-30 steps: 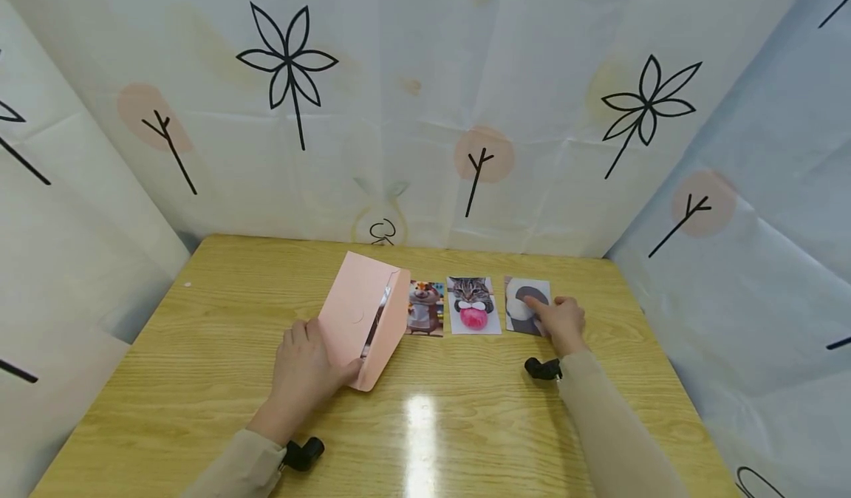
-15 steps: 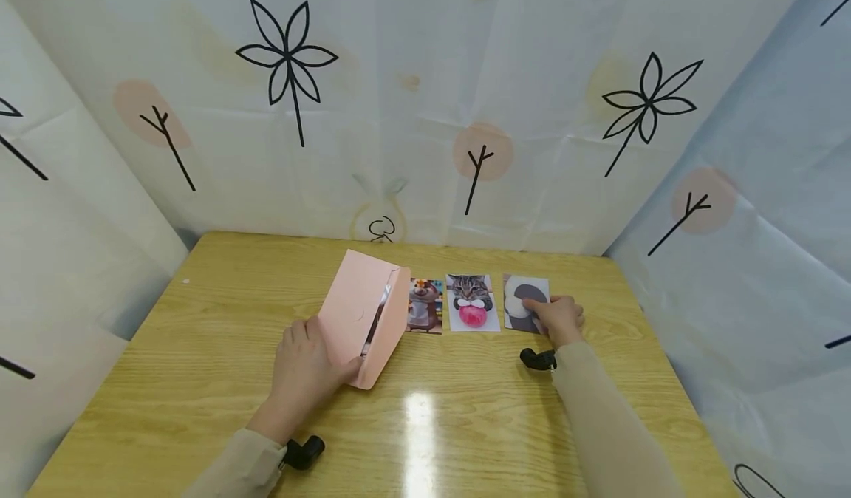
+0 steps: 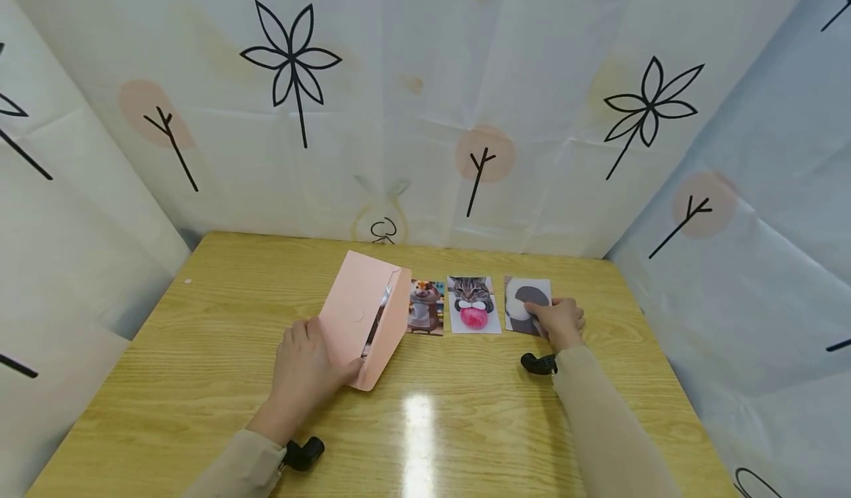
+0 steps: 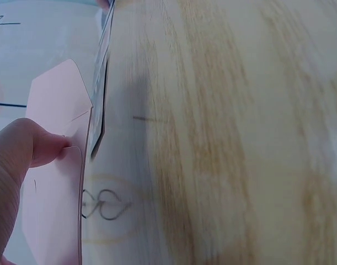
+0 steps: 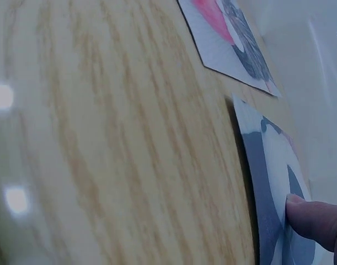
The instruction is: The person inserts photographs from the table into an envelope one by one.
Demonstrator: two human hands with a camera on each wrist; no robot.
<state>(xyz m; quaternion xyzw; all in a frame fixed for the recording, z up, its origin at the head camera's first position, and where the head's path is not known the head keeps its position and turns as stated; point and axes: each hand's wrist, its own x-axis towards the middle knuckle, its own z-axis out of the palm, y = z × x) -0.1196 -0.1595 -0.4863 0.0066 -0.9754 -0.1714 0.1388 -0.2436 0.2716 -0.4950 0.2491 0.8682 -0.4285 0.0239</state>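
Note:
My left hand [image 3: 309,361] grips a pink envelope [image 3: 355,284], tilted on the table's left middle. Its thumb is at the slit where the flap [image 3: 388,328] stands lifted, and shiny edges show inside. In the left wrist view the thumb presses into the pink paper [image 4: 52,204]. To the right, my right hand [image 3: 564,322] pinches a grey-and-white picture card [image 3: 517,291] by its lower right part, thumb on top. The right wrist view shows a dark shadow along the near edge of this card [image 5: 259,176]. Its other fingers are mostly hidden.
Left of the held card lies a cat picture card [image 3: 473,317]. A hamster picture card [image 3: 425,309] is beside it, partly covered by the envelope flap. The wooden table [image 3: 479,417] ends at a patterned cloth [image 3: 412,114] behind. Black wrist cameras [image 3: 304,454] sit at both cuffs.
The right wrist and its camera have shifted slightly, while the thumb stays on the grey-and-white card. The left hand and envelope hold their place.

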